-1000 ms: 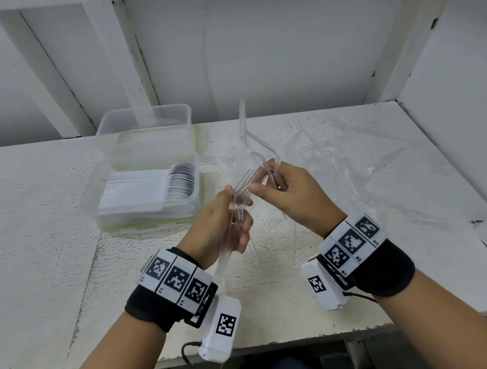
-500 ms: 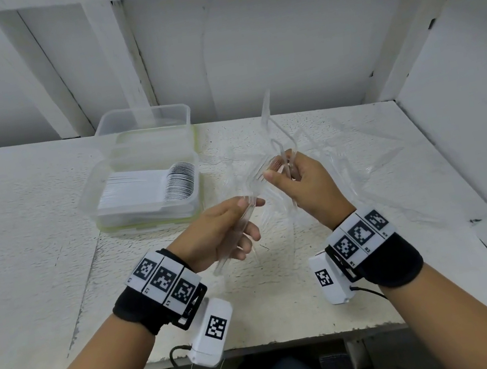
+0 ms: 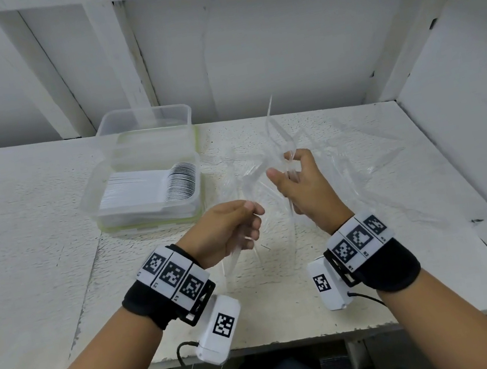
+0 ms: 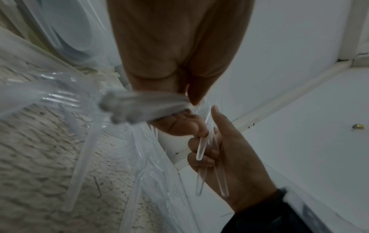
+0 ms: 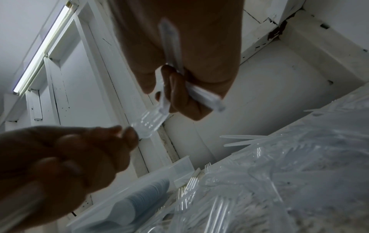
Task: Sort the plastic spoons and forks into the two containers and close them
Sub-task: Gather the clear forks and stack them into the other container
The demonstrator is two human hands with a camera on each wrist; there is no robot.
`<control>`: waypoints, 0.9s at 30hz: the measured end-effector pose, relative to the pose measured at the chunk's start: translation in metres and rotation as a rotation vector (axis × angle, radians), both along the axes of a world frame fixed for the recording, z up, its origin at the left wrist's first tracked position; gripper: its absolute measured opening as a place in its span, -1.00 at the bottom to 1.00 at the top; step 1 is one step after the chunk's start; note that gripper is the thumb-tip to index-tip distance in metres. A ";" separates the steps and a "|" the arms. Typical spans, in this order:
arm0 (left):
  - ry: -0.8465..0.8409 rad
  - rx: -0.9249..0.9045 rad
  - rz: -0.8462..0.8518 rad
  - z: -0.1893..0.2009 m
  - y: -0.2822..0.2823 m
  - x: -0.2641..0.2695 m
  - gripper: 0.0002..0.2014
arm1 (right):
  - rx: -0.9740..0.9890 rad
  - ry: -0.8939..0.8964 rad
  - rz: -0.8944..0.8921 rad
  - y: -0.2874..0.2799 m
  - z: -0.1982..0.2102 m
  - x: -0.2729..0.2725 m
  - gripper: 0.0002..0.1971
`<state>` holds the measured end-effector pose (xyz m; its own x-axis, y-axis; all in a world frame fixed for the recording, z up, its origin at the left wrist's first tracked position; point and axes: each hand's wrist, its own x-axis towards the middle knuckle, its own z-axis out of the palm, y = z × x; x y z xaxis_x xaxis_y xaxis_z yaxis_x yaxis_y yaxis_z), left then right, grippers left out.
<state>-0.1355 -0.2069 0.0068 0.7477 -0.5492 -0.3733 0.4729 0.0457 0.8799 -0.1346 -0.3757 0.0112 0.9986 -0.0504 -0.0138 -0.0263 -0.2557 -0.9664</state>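
The right hand (image 3: pixel 304 188) gripped a few clear plastic forks (image 4: pixel 206 155) by the handles, fingers curled round them and thumb raised, their upper ends rising above the fist. The left hand (image 3: pixel 227 231) was closed round a second bundle of clear forks (image 4: pixel 127 107), its fingertips (image 5: pixel 127 135) close to the tines of a fork (image 5: pixel 148 124) that projected from the right hand. Both hands were held above the white table (image 3: pixel 20 256), in front of the loose pile of clear forks (image 3: pixel 330 169) spread on it. To the left of that pile stood an open clear container (image 3: pixel 93 207) filled with a row of white spoons (image 3: pixel 152 190); behind it, touching, stood a second clear container (image 3: pixel 143 120), whose contents could not be made out.
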 end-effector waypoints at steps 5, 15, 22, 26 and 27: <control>-0.051 -0.034 0.203 -0.007 -0.010 -0.002 -0.79 | 0.035 0.012 -0.051 0.011 -0.007 -0.008 -0.85; -0.082 -0.081 0.373 -0.012 -0.025 -0.008 -0.80 | 0.021 -0.063 -0.054 0.031 -0.012 -0.022 -0.83; -0.098 -0.080 0.385 -0.012 -0.025 -0.008 -0.80 | 0.014 -0.106 -0.084 0.034 -0.014 -0.025 -0.87; -0.113 -0.036 0.419 -0.012 -0.026 -0.008 -0.80 | -0.011 -0.118 -0.103 0.034 -0.015 -0.026 -0.82; -0.115 -0.019 0.420 -0.013 -0.026 -0.008 -0.81 | -0.031 -0.121 -0.113 0.032 -0.015 -0.026 -0.84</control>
<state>-0.1434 -0.2332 -0.0058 0.9439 -0.1945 -0.2668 0.3083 0.2301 0.9230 -0.1606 -0.3433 -0.0038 0.9808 -0.1611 0.1100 0.0600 -0.2875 -0.9559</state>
